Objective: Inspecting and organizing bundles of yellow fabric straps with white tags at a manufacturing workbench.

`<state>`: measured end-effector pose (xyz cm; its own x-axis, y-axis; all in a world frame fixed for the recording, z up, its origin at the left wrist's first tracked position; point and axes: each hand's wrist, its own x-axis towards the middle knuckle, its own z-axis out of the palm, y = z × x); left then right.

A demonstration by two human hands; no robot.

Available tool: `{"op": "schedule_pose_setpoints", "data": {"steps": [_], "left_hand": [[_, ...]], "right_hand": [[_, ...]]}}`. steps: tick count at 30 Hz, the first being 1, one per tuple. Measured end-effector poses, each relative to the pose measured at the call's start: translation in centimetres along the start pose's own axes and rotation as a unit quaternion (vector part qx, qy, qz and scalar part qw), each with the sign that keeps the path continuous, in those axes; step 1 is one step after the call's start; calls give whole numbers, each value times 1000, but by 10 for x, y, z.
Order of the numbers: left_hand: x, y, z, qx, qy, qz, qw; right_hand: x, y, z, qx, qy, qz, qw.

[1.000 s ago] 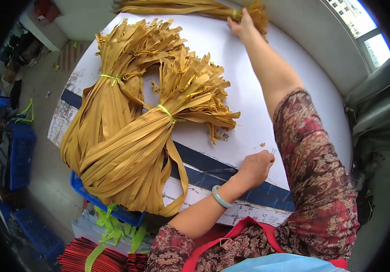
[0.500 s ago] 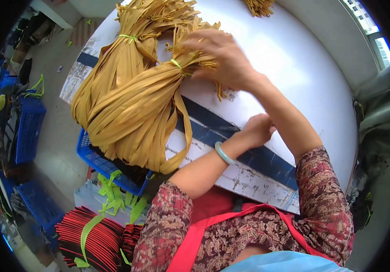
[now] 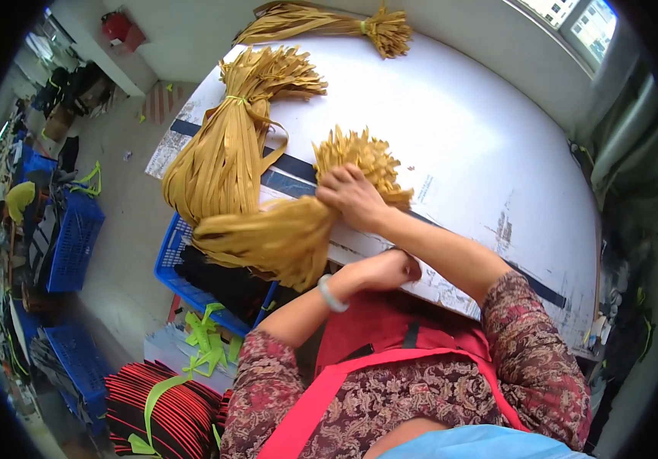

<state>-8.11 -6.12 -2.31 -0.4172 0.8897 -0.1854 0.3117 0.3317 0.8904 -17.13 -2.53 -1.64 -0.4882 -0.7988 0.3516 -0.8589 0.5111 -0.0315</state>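
Head view, held bundle (image 3: 275,236): mustard-yellow flat strips, one end fanned, the other blurred, overhanging the table's (image 3: 489,130) near edge.
Right hand (image 3: 352,197): fingers wrapped around the bundle's neck.
Left hand (image 3: 394,269): curled by the near edge; cannot tell if pinching anything.
Blue basket (image 3: 170,256): dark material (image 3: 218,275) inside.
Far edge: tied yellow bundle (image 3: 306,21), white surface stretching rightward.

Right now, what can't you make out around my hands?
In the head view:
Any tie on the held gold bundle: covered by your right hand.
Anything inside your left hand: hidden by its own curl.
That bundle's wide end: blurred, apparently by motion.
Part of the blue basket: hidden behind that bundle.
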Motion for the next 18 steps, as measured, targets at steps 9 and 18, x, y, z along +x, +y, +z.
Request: {"op": "schedule_pose_setpoints", "data": {"steps": [9, 18], "left_hand": [[-124, 16, -31, -82, 268, -211, 936], [-98, 125, 4, -240, 349, 54, 904]], "right_hand": [[-116, -55, -75, -78, 22, -122, 989], [-106, -80, -211, -258, 116, -141, 949]]}}
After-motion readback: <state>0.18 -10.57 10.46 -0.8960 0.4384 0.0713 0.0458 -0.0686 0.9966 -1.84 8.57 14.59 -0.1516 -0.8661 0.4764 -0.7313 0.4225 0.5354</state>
